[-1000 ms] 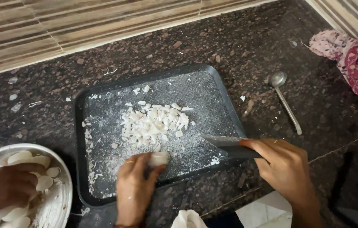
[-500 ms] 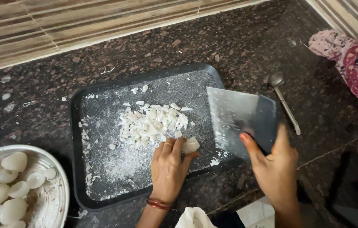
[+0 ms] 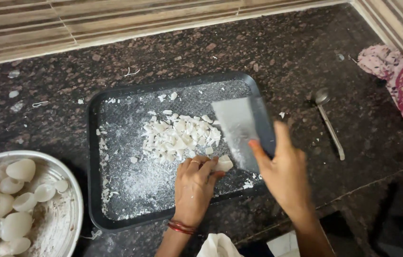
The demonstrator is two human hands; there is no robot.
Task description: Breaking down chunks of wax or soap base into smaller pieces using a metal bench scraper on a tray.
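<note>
1. Frame centre: a black tray (image 3: 116,102) on the dark stone counter (image 3: 268,43) holds a heap of white chopped pieces (image 3: 178,135).
2. The left hand (image 3: 193,189) has its fingers closed on a white chunk (image 3: 223,163) at the tray's lower edge.
3. The right hand (image 3: 284,173) grips a broad cleaver (image 3: 239,131), blade raised just beside the chunk.
4. Lower left: a steel bowl (image 3: 63,223) of white pieces; right: a spoon (image 3: 327,119) and a patterned cloth (image 3: 401,81).

Left hand (image 3: 194,183) lower centre, fingers curled and pinching, bangled wrist below, right hand (image 3: 284,169) beside it, raised, gripping
</note>
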